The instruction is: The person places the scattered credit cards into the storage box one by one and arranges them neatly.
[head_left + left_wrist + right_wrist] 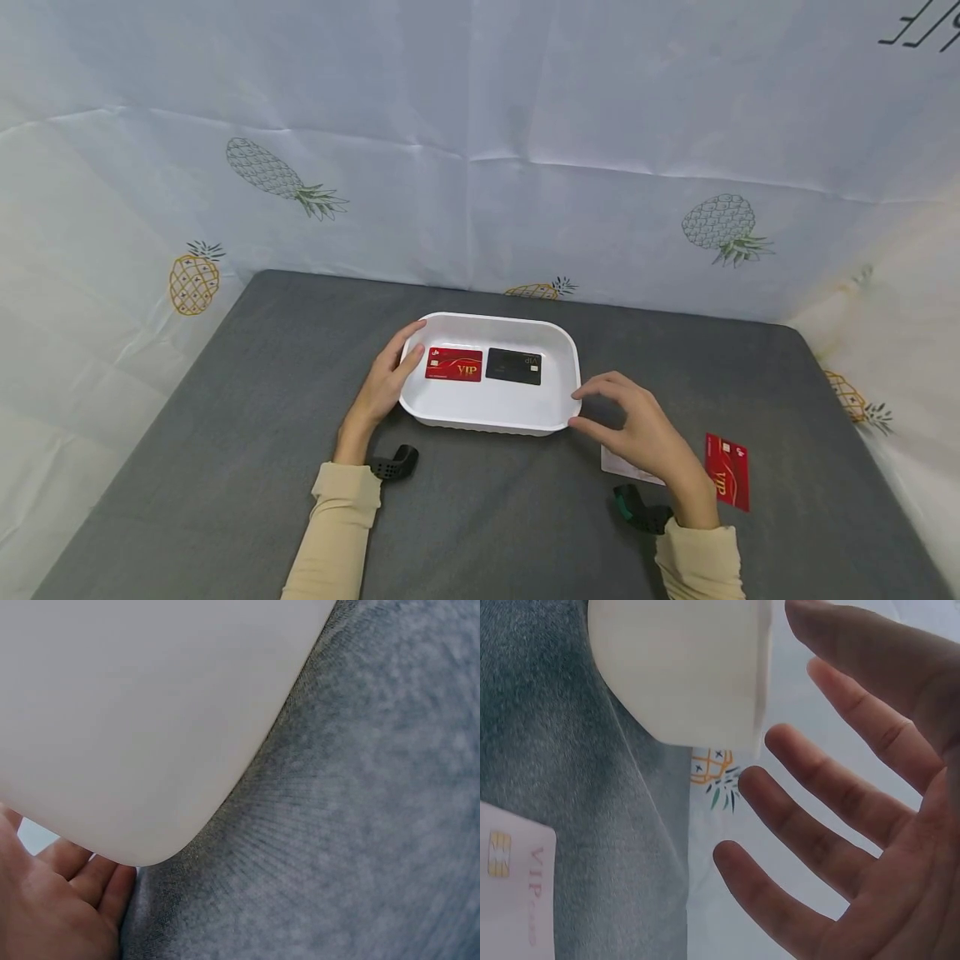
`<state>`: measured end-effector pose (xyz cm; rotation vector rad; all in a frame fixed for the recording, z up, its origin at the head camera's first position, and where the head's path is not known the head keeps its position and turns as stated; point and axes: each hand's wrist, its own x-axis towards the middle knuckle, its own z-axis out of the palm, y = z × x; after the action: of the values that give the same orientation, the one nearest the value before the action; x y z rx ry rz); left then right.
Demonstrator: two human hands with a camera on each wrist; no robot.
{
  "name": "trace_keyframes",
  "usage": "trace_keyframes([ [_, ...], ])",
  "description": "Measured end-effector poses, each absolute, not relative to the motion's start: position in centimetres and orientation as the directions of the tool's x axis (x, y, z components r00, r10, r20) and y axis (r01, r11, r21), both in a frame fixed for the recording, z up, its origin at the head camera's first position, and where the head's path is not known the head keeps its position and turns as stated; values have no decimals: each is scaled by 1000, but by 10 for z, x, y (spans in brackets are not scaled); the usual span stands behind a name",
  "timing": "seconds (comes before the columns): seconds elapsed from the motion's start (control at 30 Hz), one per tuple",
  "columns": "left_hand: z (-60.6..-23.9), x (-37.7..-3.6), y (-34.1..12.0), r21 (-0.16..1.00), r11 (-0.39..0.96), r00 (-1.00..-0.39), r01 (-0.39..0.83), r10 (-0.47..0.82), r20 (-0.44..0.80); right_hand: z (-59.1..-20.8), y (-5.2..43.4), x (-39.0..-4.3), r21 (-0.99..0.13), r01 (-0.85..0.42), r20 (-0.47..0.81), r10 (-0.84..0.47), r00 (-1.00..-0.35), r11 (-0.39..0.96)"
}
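A shallow white plastic tray [487, 408] sits on the grey cloth, with a red VIP card [453, 365] and a black VIP card [513, 367] lying side by side on its bottom. At the tray's left end, my left hand [384, 385] grips the rim, thumb on the inner side and fingers along the outside. My right hand [641, 427] is by the right end, its thumb and forefinger spread at the rim. In the right wrist view its fingers [810, 832] are apart with nothing held. Below that hand lies a pale VIP card [514, 885], partly covered in the head view.
Another red VIP card [727, 472] rests on the grey table [487, 533], right of my right wrist. Behind the table hangs a white curtain [420, 208] printed with pineapples. Black bands [395, 462] are on both wrists.
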<state>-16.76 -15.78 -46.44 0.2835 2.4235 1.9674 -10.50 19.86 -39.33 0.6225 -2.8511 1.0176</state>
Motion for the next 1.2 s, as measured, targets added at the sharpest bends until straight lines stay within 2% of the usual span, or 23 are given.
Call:
trace_keyframes([
  [0.37, -465, -167, -158, 972, 205, -986, 119, 142, 91, -396, 212, -97, -655, -341, 91, -376, -922, 675],
  [0.63, -465, -168, -158, 973, 188, -983, 132, 149, 104, -396, 226, -92, -651, -335, 20, -426, -904, 681],
  [0.9, -465, -168, -159, 975, 179, -983, 131, 149, 104, -394, 241, -91, -682, -360, 16, -478, -878, 637],
  [1.03, -465, -168, -159, 977, 167, -982, 135, 150, 110, -395, 249, -91, -725, -322, -36, -501, -865, 608],
  [1.2, -466, -168, -159, 978, 162, -982, 135, 155, 110, -396, 258, -90, -719, -285, -89, -490, -867, 634],
])
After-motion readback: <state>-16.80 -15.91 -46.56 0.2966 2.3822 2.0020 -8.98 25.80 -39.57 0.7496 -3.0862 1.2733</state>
